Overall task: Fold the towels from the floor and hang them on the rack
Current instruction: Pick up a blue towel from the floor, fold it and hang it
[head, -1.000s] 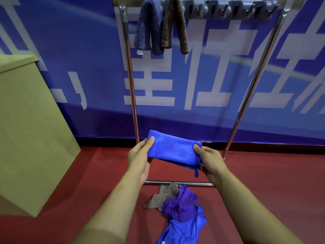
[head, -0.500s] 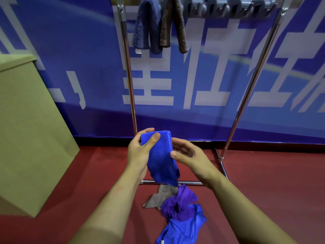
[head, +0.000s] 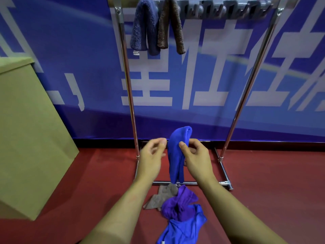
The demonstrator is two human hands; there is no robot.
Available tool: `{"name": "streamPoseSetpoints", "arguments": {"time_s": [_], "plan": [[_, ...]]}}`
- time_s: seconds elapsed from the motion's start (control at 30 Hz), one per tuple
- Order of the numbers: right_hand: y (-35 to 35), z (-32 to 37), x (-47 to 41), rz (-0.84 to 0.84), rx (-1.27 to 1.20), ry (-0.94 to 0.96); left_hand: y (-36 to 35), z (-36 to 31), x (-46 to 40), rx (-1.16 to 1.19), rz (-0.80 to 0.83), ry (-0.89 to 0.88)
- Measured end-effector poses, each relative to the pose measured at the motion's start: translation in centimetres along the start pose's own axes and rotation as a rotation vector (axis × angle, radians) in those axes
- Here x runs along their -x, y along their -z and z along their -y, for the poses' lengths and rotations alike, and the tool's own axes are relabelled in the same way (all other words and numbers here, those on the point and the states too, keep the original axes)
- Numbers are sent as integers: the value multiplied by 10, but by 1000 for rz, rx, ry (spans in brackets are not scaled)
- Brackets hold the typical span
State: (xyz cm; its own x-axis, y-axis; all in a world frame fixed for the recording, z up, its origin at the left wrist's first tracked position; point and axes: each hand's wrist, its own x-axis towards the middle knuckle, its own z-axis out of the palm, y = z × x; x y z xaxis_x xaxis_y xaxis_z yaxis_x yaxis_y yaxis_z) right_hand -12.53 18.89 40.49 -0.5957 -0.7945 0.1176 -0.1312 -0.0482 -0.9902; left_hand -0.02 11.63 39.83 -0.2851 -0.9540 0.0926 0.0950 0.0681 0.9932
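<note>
**Folded blue towel held upright before the rack**

Bright blue towel [head: 177,155], plush and folded into a narrow doubled strip, rounded fold on top, two loose ends hanging down side by side to just above the rack's base bar. Pinched partway down by the right hand [head: 195,155], thumb in front and fingers curled behind the cloth. Just to the left of it, the left hand [head: 153,154], fingers loosely curled and holding nothing, thumb tip close to the towel's edge (touching or not, cannot tell).

Behind, a chrome rack [head: 129,95] against a blue banner [head: 70,50] with white lettering. Two towels already draped over the top rail: a fuzzy slate-blue towel [head: 142,29] and a mottled brown towel [head: 173,27], tops cut off by the frame edge, along with the rail's grey hooks [head: 228,11], blurred.

On the red floor [head: 272,191] below the hands, a crumpled heap: grey towel [head: 161,196], purple towel [head: 179,203], another blue towel [head: 182,229] partly hidden and cropped at the bottom edge. Tan box [head: 26,129] at left, cut off.
</note>
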Motion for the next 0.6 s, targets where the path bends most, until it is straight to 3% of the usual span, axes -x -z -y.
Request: {"name": "streamPoseSetpoints", "arguments": {"time_s": [0.17,0.43,0.6], "plan": [[-10,3,7,25,-70,12,-21,6,11,-60,139,65],[-11,10,7,34,-46,28,-34,-12,21,-78,84,-64],[-6,32,0,-72,6,101,-43,-41,19,-107,12,-137]]}}
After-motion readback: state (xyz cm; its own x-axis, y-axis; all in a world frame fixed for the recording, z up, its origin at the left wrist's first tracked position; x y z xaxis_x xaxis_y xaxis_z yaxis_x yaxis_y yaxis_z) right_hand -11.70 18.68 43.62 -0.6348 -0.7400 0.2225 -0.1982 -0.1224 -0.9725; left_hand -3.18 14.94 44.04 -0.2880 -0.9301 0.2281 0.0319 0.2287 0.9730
